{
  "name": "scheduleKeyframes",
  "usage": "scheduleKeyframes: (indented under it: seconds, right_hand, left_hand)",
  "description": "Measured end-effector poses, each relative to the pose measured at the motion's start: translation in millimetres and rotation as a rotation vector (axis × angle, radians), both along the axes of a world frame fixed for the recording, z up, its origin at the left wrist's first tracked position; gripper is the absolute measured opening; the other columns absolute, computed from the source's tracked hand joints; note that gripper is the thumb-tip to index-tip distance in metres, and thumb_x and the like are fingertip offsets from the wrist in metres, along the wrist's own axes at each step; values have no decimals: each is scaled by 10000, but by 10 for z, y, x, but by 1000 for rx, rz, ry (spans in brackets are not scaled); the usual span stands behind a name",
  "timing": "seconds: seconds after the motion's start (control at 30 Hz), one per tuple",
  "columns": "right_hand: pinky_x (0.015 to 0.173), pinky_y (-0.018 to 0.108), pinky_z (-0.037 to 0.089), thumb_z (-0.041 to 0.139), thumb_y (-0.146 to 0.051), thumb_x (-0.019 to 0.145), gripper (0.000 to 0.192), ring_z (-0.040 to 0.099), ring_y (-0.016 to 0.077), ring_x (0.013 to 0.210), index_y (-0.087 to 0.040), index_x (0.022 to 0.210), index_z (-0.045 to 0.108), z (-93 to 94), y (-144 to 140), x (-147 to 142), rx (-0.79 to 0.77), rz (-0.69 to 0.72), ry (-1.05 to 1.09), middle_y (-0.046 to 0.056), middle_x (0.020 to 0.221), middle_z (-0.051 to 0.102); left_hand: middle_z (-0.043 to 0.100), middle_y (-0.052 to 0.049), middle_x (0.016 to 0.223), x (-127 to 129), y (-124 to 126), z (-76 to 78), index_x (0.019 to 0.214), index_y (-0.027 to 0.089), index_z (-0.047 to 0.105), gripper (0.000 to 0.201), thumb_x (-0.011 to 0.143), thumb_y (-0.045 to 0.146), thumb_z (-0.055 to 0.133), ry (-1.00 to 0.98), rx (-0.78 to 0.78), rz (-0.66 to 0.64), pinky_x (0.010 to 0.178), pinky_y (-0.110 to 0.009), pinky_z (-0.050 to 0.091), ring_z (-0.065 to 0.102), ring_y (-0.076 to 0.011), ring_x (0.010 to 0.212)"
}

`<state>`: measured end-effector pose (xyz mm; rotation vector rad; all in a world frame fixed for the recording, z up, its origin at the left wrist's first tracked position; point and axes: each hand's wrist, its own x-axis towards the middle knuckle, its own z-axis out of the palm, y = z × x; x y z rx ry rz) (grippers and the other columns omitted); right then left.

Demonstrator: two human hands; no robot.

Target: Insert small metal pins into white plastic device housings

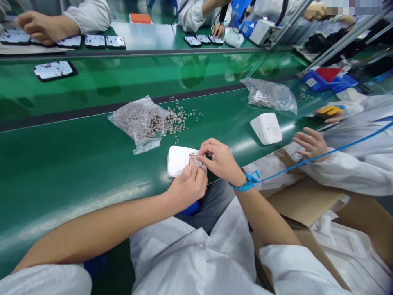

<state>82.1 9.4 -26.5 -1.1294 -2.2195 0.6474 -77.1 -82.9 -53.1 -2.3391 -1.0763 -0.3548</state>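
A white plastic housing (178, 160) with rounded corners lies near the front edge of the green bench, a rectangular recess in its right part. My left hand (188, 183) is closed over its near side, fingertips at the recess. From the right, my right hand (221, 160) reaches over the same recess with thumb and forefinger pinched. What is between the fingertips is too small or hidden to name. Beyond the housing, small metal clips (175, 121) spill out of a clear plastic bag (132, 119). A blue wrist strap (245, 184) with a cord circles my right wrist.
Another white housing (270, 129) stands to the right, near a second bag of metal parts (270, 96). A co-worker's hand (311, 143) is close by. An open cardboard box (307, 200) holds white parts below. A conveyor belt (123, 76) carries a black-edged unit (55, 70).
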Motion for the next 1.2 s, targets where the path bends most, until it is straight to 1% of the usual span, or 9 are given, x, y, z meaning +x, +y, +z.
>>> scheduleKeyframes:
  seconds: [0.17, 0.37, 0.43, 0.5, 0.57, 0.67, 0.9, 1.0, 1.2]
  right_hand:
    - [729, 322, 479, 735, -127, 832, 113, 609, 184, 832, -184, 765, 664, -2, 63, -19, -29, -9, -21, 48, 899, 645]
    - [619, 296, 448, 852, -235, 758, 210, 534, 136, 656, -183, 775, 650, -48, 194, 29, -207, -10, 58, -8, 768, 603]
    - [642, 309, 482, 803, -271, 821, 155, 563, 150, 697, -188, 832, 673, -94, 105, 72, -148, -18, 139, 14, 828, 632]
    - [744, 359, 532, 708, -267, 906, 65, 618, 188, 822, -202, 907, 711, -160, -58, 114, -24, -51, 193, 53, 932, 667]
    - [850, 427, 547, 624, -245, 958, 131, 637, 228, 960, -232, 1004, 746, -236, -238, 144, 90, -88, 201, 84, 1047, 683]
    - [909, 482, 547, 577, -215, 974, 250, 623, 257, 1064, -280, 1135, 757, -340, -419, 157, 181, -120, 176, 96, 1174, 674]
    - [923, 491, 538, 533, -204, 993, 321, 603, 253, 1087, -287, 1227, 737, -417, -388, 171, 188, -79, 147, 109, 1215, 647]
    - [936, 491, 536, 531, -202, 997, 316, 604, 257, 1111, -271, 1227, 736, -421, -375, 185, 206, -58, 146, 118, 1224, 644]
    - [959, 509, 536, 524, -217, 1002, 304, 603, 267, 1127, -294, 1201, 740, -404, -356, 195, 160, -39, 133, 109, 1232, 633]
  left_hand:
    - [703, -193, 1047, -1, 20, -8, 1121, 19, 690, 390, 980, 365, 580, 10, 31, -7, 855, -418, 376, 651, -419, 1143]
    - [689, -114, 930, -5, 40, 30, 992, 93, 698, 273, 969, 340, 583, -46, 39, -15, 797, -403, 335, 660, -387, 1133]
    - [703, -121, 977, -4, 33, 42, 996, 105, 697, 250, 976, 325, 579, -50, 32, -9, 815, -402, 331, 631, -370, 1203]
    - [714, -141, 1064, -2, 29, 45, 1024, 111, 699, 236, 985, 306, 572, -56, 3, -18, 843, -405, 328, 590, -355, 1274]
    - [715, -148, 1102, 0, 33, 40, 1031, 118, 699, 215, 987, 286, 572, -70, -25, -31, 864, -408, 326, 568, -351, 1306]
    - [712, -133, 1044, 3, 52, 31, 1019, 119, 691, 213, 994, 291, 569, -69, -35, -43, 879, -419, 337, 587, -360, 1279]
    - [694, -128, 1017, 16, 81, 52, 1060, 98, 669, 267, 1016, 337, 559, -47, -80, -46, 881, -424, 343, 591, -369, 1270]
    - [692, -119, 1005, 19, 81, 56, 1045, 107, 670, 248, 1015, 331, 569, -71, -111, -54, 885, -418, 324, 578, -357, 1286]
    - [699, -102, 990, 25, 91, 96, 1015, 129, 678, 249, 1023, 341, 548, -38, -82, -45, 842, -420, 324, 608, -329, 1248]
